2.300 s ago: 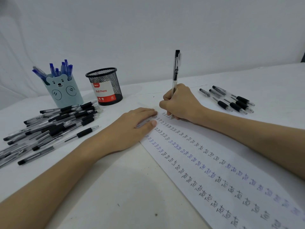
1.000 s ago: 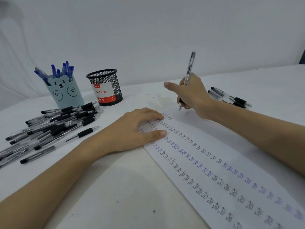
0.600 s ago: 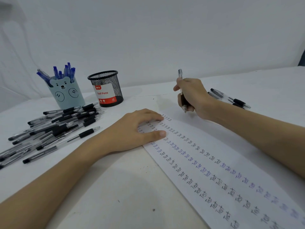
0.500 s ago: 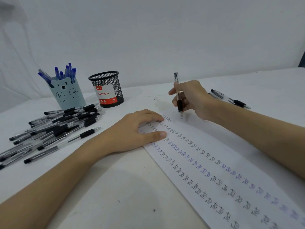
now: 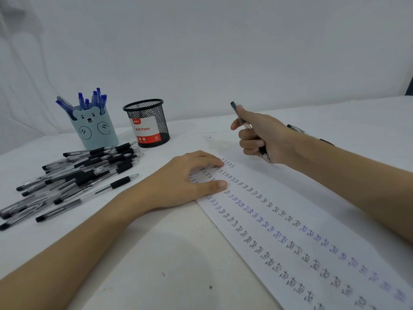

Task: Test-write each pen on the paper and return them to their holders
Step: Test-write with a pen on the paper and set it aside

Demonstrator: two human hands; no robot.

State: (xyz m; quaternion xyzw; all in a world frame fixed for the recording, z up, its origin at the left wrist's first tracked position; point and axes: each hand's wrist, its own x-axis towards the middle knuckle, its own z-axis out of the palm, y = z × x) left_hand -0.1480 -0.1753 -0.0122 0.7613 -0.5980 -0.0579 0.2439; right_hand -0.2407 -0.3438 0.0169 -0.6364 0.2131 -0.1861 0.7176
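Observation:
My right hand (image 5: 261,137) grips a black pen (image 5: 234,108) in a fist above the far end of the paper (image 5: 312,209), its tip pointing down past my palm and off the sheet. The sheet carries rows of small "Test" words in black and blue. My left hand (image 5: 187,182) lies flat on the paper's far left corner, fingers spread and pressing. A black mesh holder (image 5: 147,124) labelled "Ball Pens" stands at the back. Left of it a blue bear holder (image 5: 95,128) holds several blue pens.
A pile of several black pens (image 5: 78,175) lies on the white table at the left, in front of the holders. A few black pens (image 5: 297,128) lie behind my right wrist, mostly hidden. A white wall closes the back.
My right hand stopped writing, lifted the pen off the paper and turned it into a fist grip. My left hand stayed pressed on the sheet.

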